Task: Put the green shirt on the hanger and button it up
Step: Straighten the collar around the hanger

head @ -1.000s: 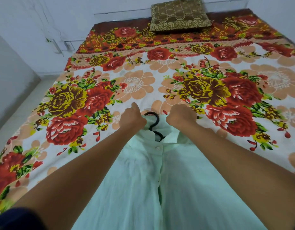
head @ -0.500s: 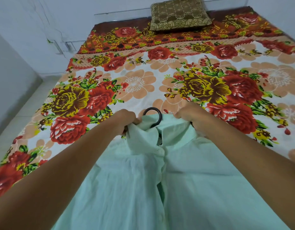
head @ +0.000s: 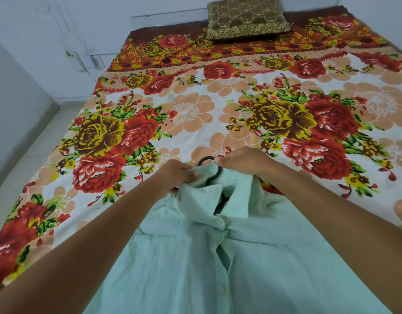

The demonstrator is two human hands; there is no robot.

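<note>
The pale green shirt (head: 184, 264) lies front up on the bed, its placket running down the middle with small white buttons showing. A black hanger hook (head: 208, 160) sticks out past the collar; the rest of the hanger is hidden inside the shirt. My left hand (head: 175, 175) grips the left collar flap, fingers curled round the fabric. My right hand (head: 240, 160) pinches the collar's back edge right next to the hook. The collar stands open, with dark hanger parts visible in the gap.
The bed is covered with a floral sheet (head: 195, 114) of red and yellow roses. A brown patterned cushion (head: 245, 18) lies at the head end. White walls surround the bed, and a tiled floor strip (head: 25, 159) runs along the left side.
The collar has been pulled up and folded down over the hanger neck. My hands shifted along the collar, the right one now near the hook. The view tilted a little.
</note>
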